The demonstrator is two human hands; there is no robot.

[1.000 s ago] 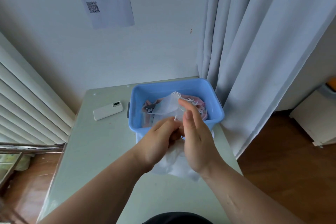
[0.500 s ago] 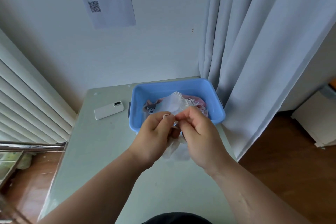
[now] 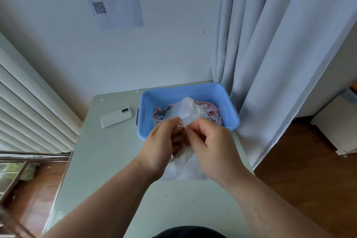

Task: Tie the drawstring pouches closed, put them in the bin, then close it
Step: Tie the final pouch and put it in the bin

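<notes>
Just in front of the blue bin (image 3: 186, 91), above the surface (image 3: 108, 170), both hands met at the neck of a white sheer pouch (image 3: 182, 160). Left hand (image 3: 160, 142) had fingers curled, tips pinching the thin white drawstring (image 3: 182, 125). Right hand (image 3: 213, 141) was likewise curled, thumb and forefinger pinching the cord or the gathered neck right beside the left's tips, cannot tell which. Pouch body hung down between the wrists, lower part lying on the surface over something pale and flat, unclear what. Bin sat open at the far right of the surface, beside the curtain (image 3: 270, 63), with other pouches (image 3: 188, 111) piled inside, white and pink, cords loose on top. No lid seen. White phone (image 3: 116, 117) lay left of the bin, apart from it.

Judgement: knot-tying step on this pouch, not yet done. Fabric looked very light, soft and floppy, no stiffness, so it would collapse and shift if held by the body. Cord was thin and likely slippery. Best hold would be a fingertip pinch on the cord ends close to the gathered neck, pulling apart evenly. Not fragile as such, but the sheer cloth could snag or tear if yanked. Once tied, lift by the neck and drop it in the bin.
</notes>
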